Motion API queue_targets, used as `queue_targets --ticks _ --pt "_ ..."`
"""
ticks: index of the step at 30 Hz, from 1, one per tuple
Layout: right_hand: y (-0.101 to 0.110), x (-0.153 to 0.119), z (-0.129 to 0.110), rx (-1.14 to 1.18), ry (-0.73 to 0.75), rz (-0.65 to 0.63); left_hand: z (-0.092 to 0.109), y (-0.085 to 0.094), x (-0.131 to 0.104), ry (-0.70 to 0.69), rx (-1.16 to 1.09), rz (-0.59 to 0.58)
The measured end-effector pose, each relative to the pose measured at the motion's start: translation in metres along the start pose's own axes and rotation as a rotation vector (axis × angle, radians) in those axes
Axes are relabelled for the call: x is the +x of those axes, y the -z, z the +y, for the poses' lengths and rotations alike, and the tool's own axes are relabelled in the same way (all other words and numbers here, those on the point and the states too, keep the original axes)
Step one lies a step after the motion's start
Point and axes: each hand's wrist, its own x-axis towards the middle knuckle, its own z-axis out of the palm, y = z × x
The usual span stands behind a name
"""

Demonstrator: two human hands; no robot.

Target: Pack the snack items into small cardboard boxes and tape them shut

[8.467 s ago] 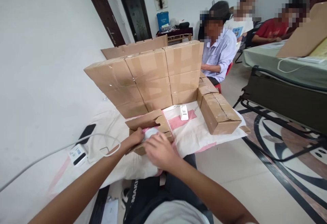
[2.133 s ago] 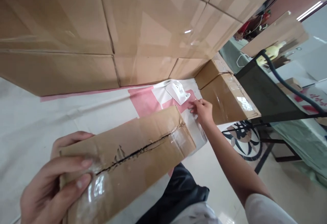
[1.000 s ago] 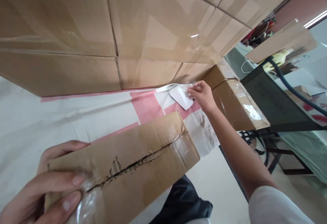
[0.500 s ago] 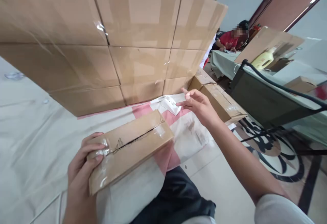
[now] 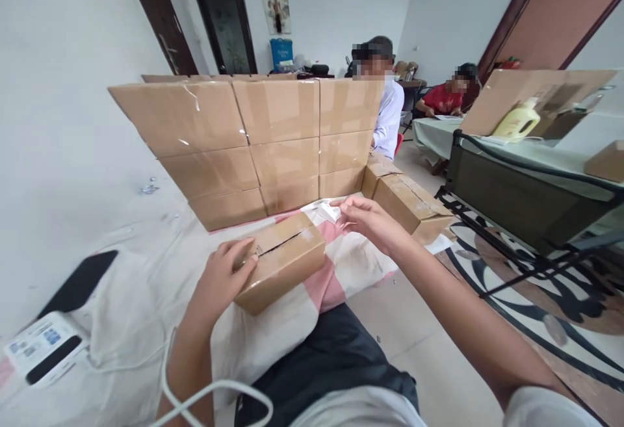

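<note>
Head view: the cardboard box (image 5: pixel 286 272), grasped at its left end by the left hand (image 5: pixel 221 277) over the near cloth (image 5: pixel 361 259), could be skewed by one-sided pressure, while whether the white object (image 5: pixel 325 212) is gripped by the right hand (image 5: pixel 365 218) cannot be told.

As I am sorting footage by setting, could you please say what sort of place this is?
Probably a room in a home, given the wall scroll, cloth-covered table and patterned floor.
</note>
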Motion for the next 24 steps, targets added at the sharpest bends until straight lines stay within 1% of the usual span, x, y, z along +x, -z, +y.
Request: queue_targets --ticks 3,5,6,8,10,11,13,16,19,21,24 --pt "-0.011 0.003 0.001 -0.126 -0.113 -0.041 0.025 -0.003 -0.016 0.143 0.216 -0.006" --pt "-0.02 0.011 0.004 -0.2 -0.164 -0.067 0.044 -0.006 -0.028 0.237 0.325 -0.027" --pt "-0.025 0.017 0.006 -0.237 -0.156 -0.065 0.052 -0.007 -0.033 0.265 0.364 -0.037" --pt "-0.034 0.03 0.01 -0.294 -0.095 -0.032 0.067 -0.009 -0.038 0.288 0.409 -0.052" --pt "-0.042 0.047 0.012 -0.295 -0.056 -0.004 0.076 -0.008 -0.037 0.288 0.428 -0.056" --pt "-0.046 0.055 0.013 -0.281 -0.059 -0.001 0.078 -0.007 -0.033 0.282 0.43 -0.049" --pt "-0.052 0.071 0.013 -0.247 -0.089 -0.017 0.077 -0.002 -0.021 0.263 0.431 -0.031" --pt "-0.061 0.089 0.014 -0.242 -0.134 -0.049 0.069 0.007 0.008 0.206 0.379 -0.033" --pt "-0.069 0.097 0.016 -0.254 -0.173 -0.069 0.055 0.012 0.042 0.074 0.19 -0.135" --pt "-0.074 0.099 0.018 -0.266 -0.187 -0.074 0.044 0.01 0.063 -0.014 0.089 -0.207" --pt "-0.078 0.101 0.023 -0.285 -0.206 -0.074 0.03 0.003 0.086 -0.108 0.009 -0.252"
